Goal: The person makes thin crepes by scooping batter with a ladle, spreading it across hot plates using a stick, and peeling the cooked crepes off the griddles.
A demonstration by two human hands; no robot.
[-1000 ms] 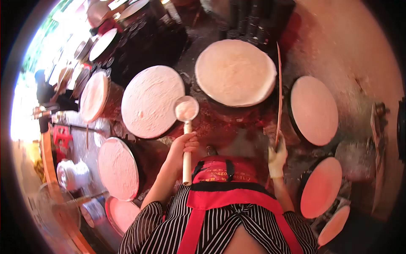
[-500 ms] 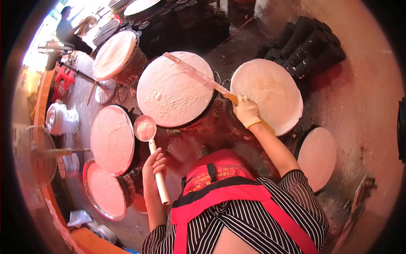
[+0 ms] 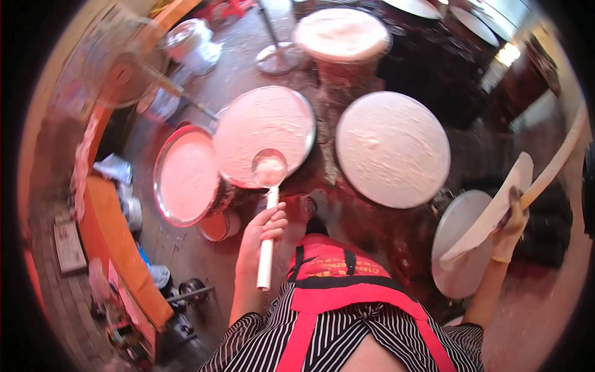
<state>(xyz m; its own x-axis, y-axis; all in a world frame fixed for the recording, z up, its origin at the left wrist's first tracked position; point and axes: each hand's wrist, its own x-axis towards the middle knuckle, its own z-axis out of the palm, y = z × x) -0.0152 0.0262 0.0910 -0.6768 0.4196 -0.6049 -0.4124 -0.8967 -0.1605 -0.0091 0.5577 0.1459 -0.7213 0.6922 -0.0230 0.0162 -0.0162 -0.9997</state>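
My left hand (image 3: 265,229) is wrapped round the white handle of a ladle (image 3: 264,263). The ladle's bowl, with pale batter in it, hangs over the near edge of a round griddle (image 3: 266,118) coated in batter. At the right, my gloved right hand (image 3: 509,230) is closed on a long flat wooden scraper (image 3: 561,152). The same hand holds up a thin round pancake (image 3: 489,217), which is folded and hangs over a greyish round griddle (image 3: 460,273). Its fingers are partly hidden by the pancake. Another coated griddle (image 3: 393,149) lies between my hands.
A batter-coated round griddle (image 3: 186,177) stands at the left, and one more pale disc (image 3: 342,34) at the back. A fan (image 3: 127,77) and an orange-edged counter (image 3: 118,242) line the left side. A metal pole base (image 3: 277,59) stands on the floor.
My view has turned left. My right hand has moved from the middle griddles to the far right and now lifts a pancake along with the scraper. My left hand still holds the ladle.
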